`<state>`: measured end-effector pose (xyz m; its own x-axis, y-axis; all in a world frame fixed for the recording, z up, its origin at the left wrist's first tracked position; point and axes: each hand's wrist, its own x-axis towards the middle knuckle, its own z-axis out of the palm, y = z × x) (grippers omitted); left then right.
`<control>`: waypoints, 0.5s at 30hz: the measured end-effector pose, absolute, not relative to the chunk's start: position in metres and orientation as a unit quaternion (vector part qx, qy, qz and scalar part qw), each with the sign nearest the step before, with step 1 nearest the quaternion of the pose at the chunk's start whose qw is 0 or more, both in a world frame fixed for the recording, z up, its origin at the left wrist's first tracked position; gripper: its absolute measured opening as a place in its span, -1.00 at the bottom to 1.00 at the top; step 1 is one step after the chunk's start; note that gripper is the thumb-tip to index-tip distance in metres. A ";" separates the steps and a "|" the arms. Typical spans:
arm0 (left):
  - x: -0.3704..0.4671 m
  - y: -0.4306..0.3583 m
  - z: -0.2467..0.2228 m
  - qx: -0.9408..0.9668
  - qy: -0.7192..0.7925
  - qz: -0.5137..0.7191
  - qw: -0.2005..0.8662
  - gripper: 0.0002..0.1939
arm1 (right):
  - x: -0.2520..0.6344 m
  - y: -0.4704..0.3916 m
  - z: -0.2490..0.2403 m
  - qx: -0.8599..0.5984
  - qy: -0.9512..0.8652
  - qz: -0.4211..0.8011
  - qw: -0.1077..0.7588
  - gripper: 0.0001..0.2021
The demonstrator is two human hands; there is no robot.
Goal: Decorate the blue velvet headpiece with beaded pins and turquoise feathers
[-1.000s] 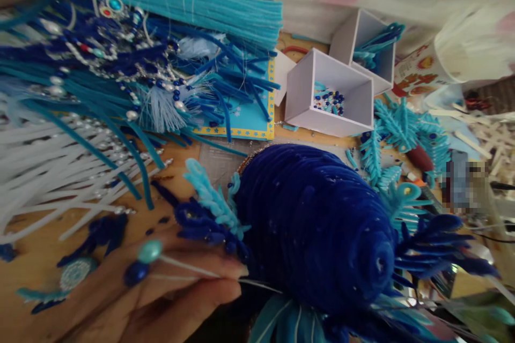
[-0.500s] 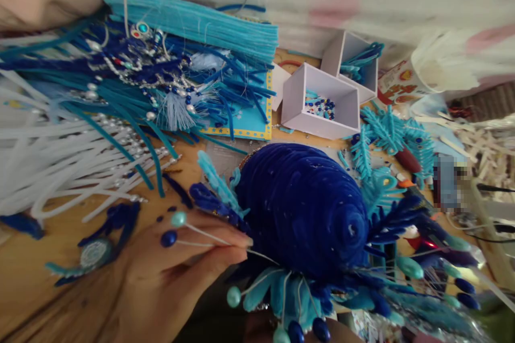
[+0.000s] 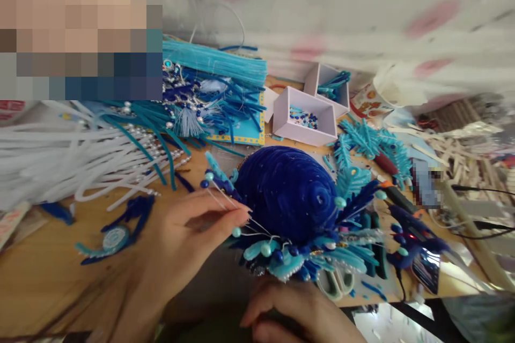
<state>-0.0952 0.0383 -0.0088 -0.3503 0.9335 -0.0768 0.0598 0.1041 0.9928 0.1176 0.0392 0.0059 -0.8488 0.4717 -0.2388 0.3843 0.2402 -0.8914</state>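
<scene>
Two beaded wires (image 3: 209, 177) are pinched between the left hand's (image 3: 193, 230) closed thumb and fingers, beside a wound blue dome (image 3: 285, 193) near the table's (image 3: 44, 284) edge. Petals (image 3: 287, 265) are best kept uncrushed, wires unkinked; the right hand (image 3: 281, 305) is loosely curled below, its hold unclear.

We can read no words, brands or numbers. White marks on a red patch (image 3: 11, 109) by the desk's (image 3: 36, 273) left end, and print on the cup (image 3: 370, 99) near its back edge, stay illegible to us.
</scene>
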 end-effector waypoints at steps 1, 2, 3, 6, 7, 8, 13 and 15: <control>-0.095 0.039 -0.010 0.395 0.613 0.535 0.427 -0.92 | 0.117 0.038 0.006 -0.287 -0.778 0.557 0.045 -0.81; -0.095 0.040 -0.011 0.393 0.606 0.532 0.442 -0.95 | 0.117 0.037 0.005 -0.300 -0.772 0.558 0.051 -0.82; -0.095 0.041 -0.012 0.393 0.601 0.530 0.451 -0.98 | 0.116 0.036 0.004 -0.308 -0.769 0.556 0.058 -0.83; -0.093 0.044 -0.014 0.387 0.594 0.528 0.468 -0.98 | 0.115 0.033 0.000 -0.322 -0.776 0.539 0.070 -0.83; -0.093 0.045 -0.014 0.380 0.591 0.533 0.472 -0.98 | 0.114 0.031 -0.001 -0.329 -0.778 0.531 0.072 -0.84; -0.092 0.045 -0.013 0.373 0.587 0.538 0.476 -0.99 | 0.114 0.031 -0.001 -0.336 -0.780 0.523 0.073 -0.84; -0.091 0.046 -0.011 0.373 0.580 0.545 0.477 -0.96 | 0.112 0.028 -0.001 -0.347 -0.794 0.495 0.073 -0.84; -0.090 0.045 -0.011 0.377 0.577 0.545 0.477 -0.95 | 0.112 0.028 -0.002 -0.345 -0.797 0.489 0.077 -0.83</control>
